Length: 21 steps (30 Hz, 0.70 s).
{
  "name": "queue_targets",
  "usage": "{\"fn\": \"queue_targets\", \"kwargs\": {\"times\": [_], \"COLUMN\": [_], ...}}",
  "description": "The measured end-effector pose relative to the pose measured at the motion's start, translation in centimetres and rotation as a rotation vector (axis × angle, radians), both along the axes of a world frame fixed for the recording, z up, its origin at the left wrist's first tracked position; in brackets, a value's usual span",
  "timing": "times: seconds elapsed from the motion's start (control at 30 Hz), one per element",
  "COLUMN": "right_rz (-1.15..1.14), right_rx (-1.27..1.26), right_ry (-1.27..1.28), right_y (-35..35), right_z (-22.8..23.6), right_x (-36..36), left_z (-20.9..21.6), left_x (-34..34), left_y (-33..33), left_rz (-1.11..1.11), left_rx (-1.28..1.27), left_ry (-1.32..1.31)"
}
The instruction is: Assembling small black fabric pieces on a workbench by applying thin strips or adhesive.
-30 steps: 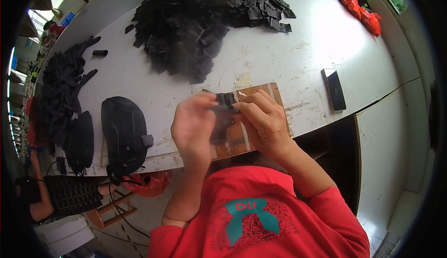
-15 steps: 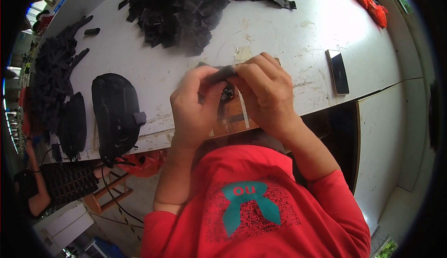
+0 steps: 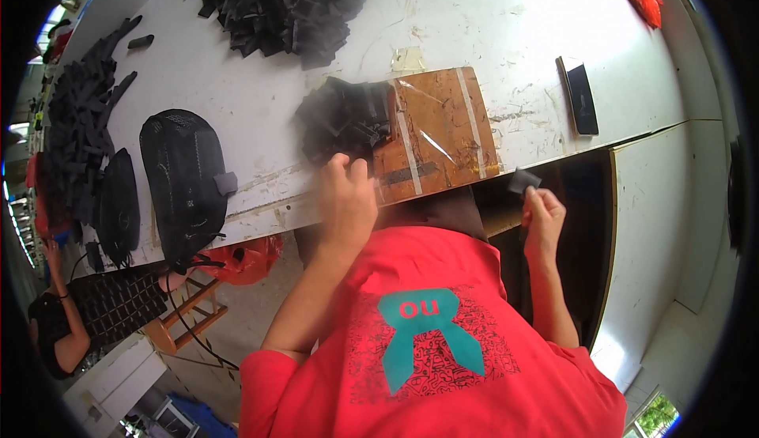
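Note:
Between the thumb and fingers of my right hand (image 3: 544, 220) is a small dark fabric piece (image 3: 524, 181), held just off the table's front edge at the right. My left hand (image 3: 349, 201) is over the front edge, its fingers curled. Whatever it may hold is hidden. Just beyond its fingertips a heap of black fabric pieces (image 3: 341, 120) lies against the left side of a brown wooden board (image 3: 443, 126). Strips of clear tape cross the board, and a dark flat strip (image 3: 407, 174) lies near its front edge.
A large black fabric pile (image 3: 285, 11) lies at the back, another dark pile (image 3: 79, 114) at far left. Black pouches (image 3: 183, 177) lie left of me, a phone (image 3: 581, 98) at right. A red bag (image 3: 245, 260) and wooden stool (image 3: 186, 315) stand below the table; a co-worker's arm (image 3: 67, 311) shows.
My hands have parted from a dark fabric piece held between them. The right has swung right and toward me with a piece; the left has dropped nearer, uncovering the heap and board.

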State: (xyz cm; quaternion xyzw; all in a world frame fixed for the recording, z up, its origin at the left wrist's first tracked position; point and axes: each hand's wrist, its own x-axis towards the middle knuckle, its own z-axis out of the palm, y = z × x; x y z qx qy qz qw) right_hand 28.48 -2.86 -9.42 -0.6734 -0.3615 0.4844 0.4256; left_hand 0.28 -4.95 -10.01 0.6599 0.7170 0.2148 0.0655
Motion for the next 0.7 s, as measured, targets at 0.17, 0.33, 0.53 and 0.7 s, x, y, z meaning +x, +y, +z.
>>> {"fn": "queue_targets", "kwargs": {"times": [0.17, 0.33, 0.53, 0.7], "right_rz": [-0.128, 0.297, 0.706, 0.739], "right_rx": [-0.329, -0.575, 0.156, 0.556], "right_ry": [0.093, -0.543, -0.132, -0.075], "right_y": [-1.6, -0.2, 0.8, 2.2], "right_z": [-9.0, -11.6, 4.0, 7.0], "right_x": [3.9, 3.9, -8.4, -14.6], "left_z": [-0.2, -0.2, 1.5, 5.0], "left_x": [-0.1, -0.1, -1.3, 0.9], "left_y": [0.4, 0.9, 0.5, 0.1], "left_rz": [-0.017, -0.061, 0.203, 0.099], "left_rx": [-0.018, -0.14, -0.186, -0.138], "left_ry": [0.213, 0.342, -0.909, -1.764]}}
